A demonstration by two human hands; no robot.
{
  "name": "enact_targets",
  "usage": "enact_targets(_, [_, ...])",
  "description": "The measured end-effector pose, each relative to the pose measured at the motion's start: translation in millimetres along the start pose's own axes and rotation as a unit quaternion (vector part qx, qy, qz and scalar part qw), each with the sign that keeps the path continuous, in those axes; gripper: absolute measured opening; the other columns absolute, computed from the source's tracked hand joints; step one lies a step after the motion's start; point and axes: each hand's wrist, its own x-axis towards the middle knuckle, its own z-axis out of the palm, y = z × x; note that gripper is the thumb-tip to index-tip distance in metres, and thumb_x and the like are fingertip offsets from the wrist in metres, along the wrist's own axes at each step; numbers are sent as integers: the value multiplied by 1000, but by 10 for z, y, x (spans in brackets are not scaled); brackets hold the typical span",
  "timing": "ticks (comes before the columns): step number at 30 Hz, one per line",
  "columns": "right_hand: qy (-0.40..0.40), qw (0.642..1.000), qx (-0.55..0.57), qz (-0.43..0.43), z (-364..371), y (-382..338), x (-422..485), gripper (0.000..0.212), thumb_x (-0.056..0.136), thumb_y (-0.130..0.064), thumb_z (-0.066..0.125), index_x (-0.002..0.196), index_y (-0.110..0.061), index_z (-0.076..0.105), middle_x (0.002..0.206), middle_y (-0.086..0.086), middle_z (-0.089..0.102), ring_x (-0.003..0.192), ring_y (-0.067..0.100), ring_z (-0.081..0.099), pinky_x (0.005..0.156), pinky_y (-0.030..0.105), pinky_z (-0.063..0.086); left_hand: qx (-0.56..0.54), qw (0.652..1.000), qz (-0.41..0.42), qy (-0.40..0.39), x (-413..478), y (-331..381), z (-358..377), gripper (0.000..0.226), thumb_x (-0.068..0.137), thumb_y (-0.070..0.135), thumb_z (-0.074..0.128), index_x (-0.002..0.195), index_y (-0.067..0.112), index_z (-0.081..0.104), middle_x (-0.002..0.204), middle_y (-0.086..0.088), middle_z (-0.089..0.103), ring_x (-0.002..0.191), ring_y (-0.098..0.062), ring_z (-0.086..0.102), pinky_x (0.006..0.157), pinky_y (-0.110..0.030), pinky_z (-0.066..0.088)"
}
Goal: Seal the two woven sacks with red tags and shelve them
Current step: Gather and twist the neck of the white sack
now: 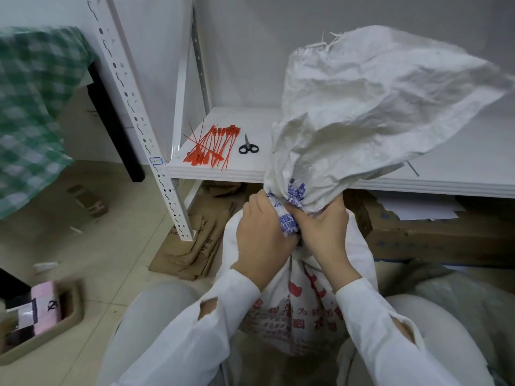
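The two white sleeves [195,330] come in from the bottom edge. Between the person's knees stands the woven sack [301,310], with red print on its lower part. I think it stands there so that the legs hold it upright while both hands work at the neck.

The left hand [262,232] and the right hand [323,232] are both closed tightly around the gathered neck of the sack. They touch each other, with the fingers curled into the cloth where the blue print is. Above the hands the loose top of the sack spreads wide and leans to the right, in front of the white shelf [223,174]. The neck seems to be squeezed narrow so that a tag can go around it; no tag is on it yet.

The red tags [211,146] lie in a loose heap near the left front corner of the shelf, and the small scissors [248,147] lie just beside them. They are probably placed there to be within reach for sealing.

In my judgement the step in hand is gathering the neck, so the task is at an early stage. One hand must let go to take a tag, and then the neck may loosen. Near the right knee there is a greyish bundle [459,302]; I cannot tell whether it is the second sack.
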Motion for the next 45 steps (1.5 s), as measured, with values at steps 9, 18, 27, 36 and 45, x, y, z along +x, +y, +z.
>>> enact_targets(9, [44,986,-126,-102,-34,34,-2,38,75,-28,80,101,-15,58,90,2,67,82,22,63,68,35,50,-19,990,89,-109,-175,59,143,86,71,34,64,144,1,34,145,-21,37,128,-34,42,104,-39,40])
enact_targets(18, [-197,971,46,-128,-63,-74,-104,42,83,-20,55,124,-23,56,114,-8,66,109,4,60,90,19,46,-154,985,4,-74,81,-49,144,52,74,40,51,111,4,58,104,-14,61,100,-31,59,85,-46,50])
enact_targets(27, [-305,940,146,-53,-70,-46,-154,37,85,-35,51,111,-9,50,102,-8,67,104,13,62,89,34,49,-295,919,-257,-42,170,23,-4,30,62,36,55,73,8,55,62,2,58,60,-10,57,50,-14,38])
enact_targets(36, [-261,957,-121,-21,-111,-34,-162,49,80,-22,66,125,-23,45,123,-11,54,117,9,53,95,33,49,-422,807,-413,-18,341,-94,-39,11,85,16,67,92,8,63,89,-8,67,89,-25,65,80,-35,53])
enact_targets(45, [-325,875,-350,80,-141,443,-233,113,67,-55,78,150,-10,16,126,6,58,111,23,58,81,28,48,-494,731,-470,-16,383,-103,-153,13,87,16,68,79,14,57,81,-1,63,77,-17,61,86,-35,51])
